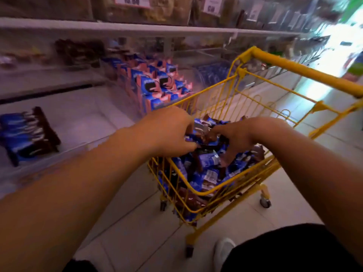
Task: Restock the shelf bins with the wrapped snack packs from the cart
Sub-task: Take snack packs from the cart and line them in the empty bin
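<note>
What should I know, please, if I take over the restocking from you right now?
Left hand: down in the yellow cart, fingers curled on blue snack packs.
Right hand: also in the cart, fingers among the packs; grip unclear.
Cart: still holds plenty of packs.
Done: a small stack of blue packs lies in the left shelf bin; the next bin's pink-and-blue packs look well filled.
Left: lift this handful out, put it in the left bin, repeat until the cart is empty.
</note>
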The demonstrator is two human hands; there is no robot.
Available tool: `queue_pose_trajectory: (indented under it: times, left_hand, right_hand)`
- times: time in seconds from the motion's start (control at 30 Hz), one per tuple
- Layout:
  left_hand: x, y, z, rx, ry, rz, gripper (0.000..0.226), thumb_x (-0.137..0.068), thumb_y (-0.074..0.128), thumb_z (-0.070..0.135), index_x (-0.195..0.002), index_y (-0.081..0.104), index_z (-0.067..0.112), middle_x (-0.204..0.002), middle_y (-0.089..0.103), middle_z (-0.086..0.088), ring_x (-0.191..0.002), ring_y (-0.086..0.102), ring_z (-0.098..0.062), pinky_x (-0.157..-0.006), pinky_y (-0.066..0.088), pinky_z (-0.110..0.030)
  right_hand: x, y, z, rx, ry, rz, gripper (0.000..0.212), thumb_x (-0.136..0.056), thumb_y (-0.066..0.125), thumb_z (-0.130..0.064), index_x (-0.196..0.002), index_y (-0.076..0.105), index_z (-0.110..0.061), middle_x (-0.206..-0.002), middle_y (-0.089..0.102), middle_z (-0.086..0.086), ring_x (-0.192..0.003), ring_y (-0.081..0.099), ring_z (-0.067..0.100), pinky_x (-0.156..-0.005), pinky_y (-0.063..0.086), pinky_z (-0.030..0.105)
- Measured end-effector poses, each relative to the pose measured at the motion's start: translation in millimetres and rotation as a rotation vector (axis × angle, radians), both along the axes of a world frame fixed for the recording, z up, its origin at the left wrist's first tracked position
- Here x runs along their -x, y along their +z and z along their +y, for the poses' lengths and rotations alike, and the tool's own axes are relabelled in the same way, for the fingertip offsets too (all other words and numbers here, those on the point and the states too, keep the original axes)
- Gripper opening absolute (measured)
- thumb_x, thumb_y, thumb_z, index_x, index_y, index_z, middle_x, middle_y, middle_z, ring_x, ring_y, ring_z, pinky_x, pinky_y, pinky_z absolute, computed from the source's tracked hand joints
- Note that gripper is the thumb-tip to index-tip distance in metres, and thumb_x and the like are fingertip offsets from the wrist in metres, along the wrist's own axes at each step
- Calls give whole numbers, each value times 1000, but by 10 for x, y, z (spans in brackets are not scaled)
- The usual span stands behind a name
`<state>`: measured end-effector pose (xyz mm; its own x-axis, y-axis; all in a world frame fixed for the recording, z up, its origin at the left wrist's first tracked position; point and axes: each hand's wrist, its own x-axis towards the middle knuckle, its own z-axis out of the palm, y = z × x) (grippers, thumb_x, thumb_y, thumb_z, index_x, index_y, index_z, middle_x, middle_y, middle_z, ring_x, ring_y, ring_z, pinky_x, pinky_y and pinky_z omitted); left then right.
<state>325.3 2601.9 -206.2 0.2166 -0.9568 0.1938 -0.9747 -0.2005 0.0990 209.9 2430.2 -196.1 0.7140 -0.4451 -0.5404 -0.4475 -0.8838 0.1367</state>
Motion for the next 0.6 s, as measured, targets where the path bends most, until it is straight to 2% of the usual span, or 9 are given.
queue_pose_trajectory:
  times: [0.1, 0.17, 0.23, 0.27, 0.3, 0.33, 0.4, 0.5, 0.6]
  left_hand:
    - [75, -149, -351, -362, 71, 8, 75, -56, 77, 70, -118, 56, 32, -114, 63, 0, -101, 61, -26, -79, 49, -31]
    - [58, -190, -470, -534, 135, -6, 92, -47, 85, 67, -126, 48, 38, -123, 60, 3, -99, 59, -23, -73, 42, -28]
    - [20, -188, -536, -655, 188, -16, 111, -40, 86, 70, -135, 40, 36, -132, 55, 3, -104, 57, -23, -76, 39, -28]
    - [-3, -178, -554, -710, 195, -11, 117, -39, 85, 71, -138, 36, 33, -136, 52, 3, -111, 56, -23, -79, 38, -28]
    - [-16, -164, -560, -757, 190, -1, 117, -39, 85, 71, -137, 35, 31, -136, 51, 3, -115, 54, -23, -81, 37, -28]
    - [-29, -154, -559, -781, 177, 12, 108, -42, 86, 68, -131, 38, 31, -132, 52, 4, -114, 54, -22, -81, 37, -28]
    - [-57, -154, -543, -758, 147, 23, 75, -54, 88, 55, -110, 43, 34, -111, 54, 6, -99, 55, -19, -77, 40, -27]
    - [-114, -179, -526, -676, 127, -5, 40, -71, 82, 35, -97, 53, 28, -95, 55, 4, -88, 56, -23, -71, 48, -32]
    - [-138, -210, -519, -668, 145, -6, 38, -70, 83, 35, -98, 61, 24, -95, 62, 1, -86, 58, -22, -68, 48, -30]
  right_hand:
    - [67, -89, -137, -39, 49, -279, 89, -54, 94, -45, -122, 40, -28, -133, 55, -1, -109, 53, 15, -86, 39, 24]
    - [48, -141, -154, -110, 96, -390, 105, -46, 96, -48, -129, 34, -27, -139, 49, -1, -121, 51, 17, -96, 42, 28]
    - [-13, -235, -124, -70, 142, -272, 144, -41, 94, -58, -152, 7, -32, -161, 21, 2, -145, 30, 28, -114, 35, 44]
    - [-47, -280, -96, -29, 152, -184, 155, -39, 92, -63, -154, -9, -37, -166, 1, -1, -151, 14, 31, -117, 29, 52]
    - [-74, -316, -75, -7, 153, -124, 161, -37, 91, -65, -152, -20, -40, -166, -12, -3, -153, 1, 33, -117, 25, 57]
    - [-98, -338, -73, -4, 152, -103, 162, -38, 90, -66, -150, -24, -41, -165, -17, -4, -153, -3, 33, -117, 24, 59]
    - [-128, -329, -104, -32, 177, -174, 154, -43, 91, -63, -155, -12, -38, -166, 2, 2, -151, 15, 33, -116, 30, 54]
    - [-136, -264, -177, -83, 253, -408, 112, -55, 92, -51, -147, 34, -27, -143, 48, 4, -127, 50, 24, -105, 43, 37]
    - [-140, -240, -221, -110, 278, -523, 80, -63, 88, -40, -133, 53, -25, -128, 60, 1, -112, 57, 21, -94, 47, 33]
